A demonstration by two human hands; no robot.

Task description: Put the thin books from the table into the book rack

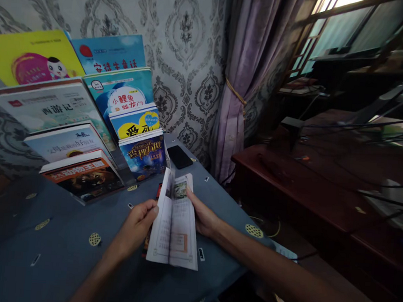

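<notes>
An open book (181,219) with printed text and small pictures is held partly open over the table, its pages upright and fanned. My left hand (141,221) grips its left side, thumb resting on the page edge. Around the right edge closes my right hand (203,215), its thumb lying on the page near a picture. A red and dark strip of the cover peeks out behind the left pages. Just beyond the open book stands a blue book (143,155) at the front of a row, and a black phone (180,157) lies flat beside it.
Several picture books stand in tiers at the left, including a yellow one (33,56) and an orange-and-black animal book (86,176). They rest on a dark blue patterned tablecloth (70,238). A purple curtain (239,79) hangs behind; a reddish-brown desk (312,179) with cables stands at the right.
</notes>
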